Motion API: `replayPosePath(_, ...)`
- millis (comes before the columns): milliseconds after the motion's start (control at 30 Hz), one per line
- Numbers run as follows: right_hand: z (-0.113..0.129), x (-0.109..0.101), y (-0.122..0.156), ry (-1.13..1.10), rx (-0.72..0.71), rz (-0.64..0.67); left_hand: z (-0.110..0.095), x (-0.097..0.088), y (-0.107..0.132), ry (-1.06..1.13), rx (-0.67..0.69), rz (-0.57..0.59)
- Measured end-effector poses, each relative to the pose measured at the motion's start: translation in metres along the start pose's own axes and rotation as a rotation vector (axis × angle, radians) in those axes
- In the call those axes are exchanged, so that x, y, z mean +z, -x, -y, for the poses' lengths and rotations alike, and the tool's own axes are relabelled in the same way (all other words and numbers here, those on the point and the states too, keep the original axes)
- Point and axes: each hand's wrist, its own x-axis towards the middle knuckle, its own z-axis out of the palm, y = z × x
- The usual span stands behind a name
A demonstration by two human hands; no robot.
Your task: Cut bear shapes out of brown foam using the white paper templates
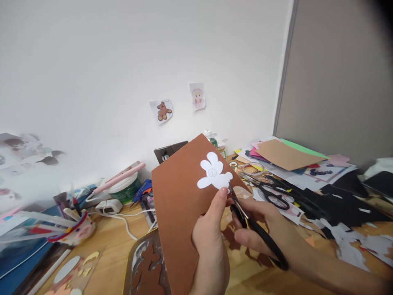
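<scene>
The fingers of my left hand (211, 248) are closing on a brown sheet (176, 200), the thumb pressing on top, right at the lower edge of a white paper shape (215, 180) with a circled mark on it. That shape is lying flat against the sheet, near its right edge. The fingers of my right hand (276, 221) are curling round the black handles of the scissors (264, 238), and the blades are meeting the sheet just beside my thumb; how far apart they are standing, I cannot tell.

I am judging this to be the cutting step, with the blades following the white outline. The next move is calling, I think, for a firm left pinch, so the shape isn't slipping, and for my thumb to be clear of the blades.

Below the sheet, a tray (126, 262) is holding brown cut pieces (150, 266) on the desk (113, 254). To the right, larger scissors (274, 200) are lying among scraps, and beyond them coloured sheets (288, 155) are sitting stacked.
</scene>
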Motion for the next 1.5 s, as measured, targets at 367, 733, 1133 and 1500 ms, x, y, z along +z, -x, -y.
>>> replayPosePath(367,-0.009,0.002,0.000,0.044,-0.062,-0.018,0.001,0.007,0.009,-0.021,0.061,-0.071)
replayPosePath(733,-0.011,0.000,0.001,-0.001,-0.078,0.010,0.003,0.008,0.010,-0.019,0.059,-0.068)
replayPosePath(1133,-0.007,-0.001,0.002,-0.124,-0.057,0.007,0.001,0.008,0.011,0.014,0.015,-0.042)
replayPosePath(1500,-0.004,-0.007,0.002,-0.128,0.027,0.033,-0.004,0.006,0.005,-0.037,0.005,-0.006)
